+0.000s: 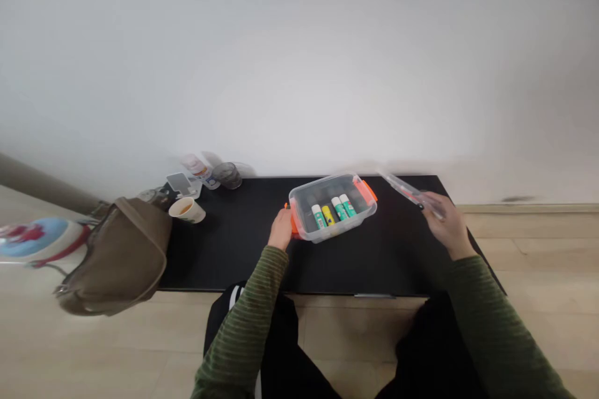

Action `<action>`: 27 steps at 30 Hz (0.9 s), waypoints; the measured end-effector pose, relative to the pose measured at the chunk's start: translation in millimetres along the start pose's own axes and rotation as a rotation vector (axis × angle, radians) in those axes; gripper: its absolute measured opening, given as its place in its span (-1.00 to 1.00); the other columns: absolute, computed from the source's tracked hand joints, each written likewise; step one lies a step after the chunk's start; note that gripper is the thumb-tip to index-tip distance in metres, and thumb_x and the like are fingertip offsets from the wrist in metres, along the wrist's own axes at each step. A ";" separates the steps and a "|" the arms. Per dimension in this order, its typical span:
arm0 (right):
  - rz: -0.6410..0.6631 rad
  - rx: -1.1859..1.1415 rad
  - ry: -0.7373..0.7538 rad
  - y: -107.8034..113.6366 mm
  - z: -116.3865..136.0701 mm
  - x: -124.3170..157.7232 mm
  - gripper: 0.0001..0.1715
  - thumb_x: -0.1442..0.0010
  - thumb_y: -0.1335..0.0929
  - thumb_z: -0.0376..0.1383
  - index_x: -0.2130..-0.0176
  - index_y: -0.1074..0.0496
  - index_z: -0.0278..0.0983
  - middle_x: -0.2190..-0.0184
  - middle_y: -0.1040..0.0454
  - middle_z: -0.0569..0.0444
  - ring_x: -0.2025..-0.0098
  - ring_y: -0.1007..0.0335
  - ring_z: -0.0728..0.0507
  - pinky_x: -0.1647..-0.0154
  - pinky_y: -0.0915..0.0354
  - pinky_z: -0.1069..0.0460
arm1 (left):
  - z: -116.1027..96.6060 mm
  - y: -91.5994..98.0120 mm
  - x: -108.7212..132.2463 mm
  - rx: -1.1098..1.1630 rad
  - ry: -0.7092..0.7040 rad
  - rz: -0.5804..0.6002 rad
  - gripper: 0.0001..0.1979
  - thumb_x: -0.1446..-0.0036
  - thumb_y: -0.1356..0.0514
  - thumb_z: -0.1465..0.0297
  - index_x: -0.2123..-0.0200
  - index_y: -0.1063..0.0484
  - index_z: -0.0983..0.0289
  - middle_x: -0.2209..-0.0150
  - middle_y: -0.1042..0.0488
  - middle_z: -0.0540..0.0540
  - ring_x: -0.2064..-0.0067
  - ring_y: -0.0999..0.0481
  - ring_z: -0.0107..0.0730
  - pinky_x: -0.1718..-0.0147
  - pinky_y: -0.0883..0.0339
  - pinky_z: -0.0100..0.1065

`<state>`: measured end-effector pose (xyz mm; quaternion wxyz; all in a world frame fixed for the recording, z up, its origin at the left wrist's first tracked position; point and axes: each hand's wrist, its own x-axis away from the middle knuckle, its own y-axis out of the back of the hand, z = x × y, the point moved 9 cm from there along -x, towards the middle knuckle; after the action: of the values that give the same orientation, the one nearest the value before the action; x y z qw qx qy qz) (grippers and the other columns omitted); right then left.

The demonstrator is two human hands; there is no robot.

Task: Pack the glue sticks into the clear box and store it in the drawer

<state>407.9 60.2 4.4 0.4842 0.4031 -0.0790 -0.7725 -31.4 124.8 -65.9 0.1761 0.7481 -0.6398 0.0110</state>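
Note:
A clear plastic box [334, 231] with orange latches sits uncovered on the black table [234, 255]. Inside it lie several glue sticks; one is yellow [328, 216], and the others, such as the one nearest the left [319, 217], are green with white caps. My left hand [280, 229] is closed around the orange latch [294, 218] at the box's left end. Off to the right, above the table and apart from the box, my right hand [448, 227] grips the clear lid [403, 188], which is tilted and seen nearly edge-on.
At the table's left stand a paper cup [187, 211] of brownish drink, a dark glass [227, 175], a white bottle [201, 169] and a small white stand-like object [181, 185]. A brown bag [116, 262] leans over the left edge. Behind the table rises a white wall [299, 62].

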 end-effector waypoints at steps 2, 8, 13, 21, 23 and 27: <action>0.169 0.121 0.089 -20.7 6.0 4.3 -0.64 -0.13 -0.32 -0.32 0.04 -0.44 -0.18 0.07 -0.52 -0.05 -0.06 -0.40 -0.25 -0.08 -0.32 -0.19 | -4.2 11.0 0.4 -0.173 -0.009 -0.053 -0.70 -0.20 -0.03 0.17 0.24 -0.40 0.25 0.34 -0.51 0.17 0.37 -0.52 -0.18 0.37 -0.36 -0.23; 0.542 0.358 0.185 -60.5 -11.9 19.0 -0.75 0.07 -0.27 -0.46 0.33 -0.40 -0.24 0.20 -0.48 -0.05 0.07 -0.37 -0.23 0.00 -0.23 -0.11 | -67.5 17.7 30.7 -0.534 -0.641 -0.232 -0.68 -0.20 -0.06 0.31 0.01 -0.39 0.28 -0.02 -0.42 0.27 -0.09 -0.39 -0.12 -0.11 -0.21 -0.12; 0.694 0.564 0.027 -72.7 -63.7 34.8 -0.74 0.19 -0.30 -0.51 0.44 -0.40 -0.23 0.22 -0.43 -0.04 0.08 -0.33 -0.22 0.19 -0.21 -0.03 | -71.0 -31.0 58.0 -0.613 -0.796 0.084 -0.79 -0.15 -0.19 0.22 0.25 -0.53 0.19 0.12 -0.54 0.14 -0.01 -0.44 -0.15 -0.20 -0.06 -0.08; 0.290 0.421 0.070 -60.8 23.9 7.5 -0.75 -0.05 -0.27 -0.48 0.30 -0.46 -0.23 0.19 -0.50 -0.06 0.07 -0.38 -0.22 0.06 -0.28 -0.08 | -64.7 -47.3 66.2 -0.705 -0.803 0.087 -0.66 -0.15 -0.20 0.08 0.41 -0.58 0.22 0.35 -0.60 0.13 0.24 -0.54 -0.21 0.04 -0.26 -0.18; 0.175 0.339 0.136 -70.8 78.3 -9.9 -0.74 -0.15 -0.25 -0.42 0.19 -0.46 -0.23 0.16 -0.51 -0.07 0.05 -0.38 -0.22 -0.01 -0.27 -0.10 | -67.9 -45.9 69.5 -0.712 -0.854 0.039 -0.66 -0.13 -0.23 0.09 0.45 -0.57 0.22 0.40 -0.59 0.11 0.30 -0.54 -0.25 0.12 -0.28 -0.21; 0.604 0.490 0.093 -166.7 138.4 -33.0 -0.68 -0.25 -0.23 -0.29 0.08 -0.48 -0.28 0.12 -0.54 -0.11 0.09 -0.45 -0.21 0.09 -0.31 -0.04 | -73.1 -41.5 77.3 -0.698 -0.932 -0.029 -0.67 -0.10 -0.27 0.10 0.51 -0.54 0.24 0.49 -0.56 0.05 0.39 -0.51 -0.34 0.22 -0.28 -0.27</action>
<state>203.8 136.3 28.7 0.5824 0.4998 -0.3543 -0.5343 37.7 76.3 11.0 0.1123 0.5802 -0.6052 -0.5333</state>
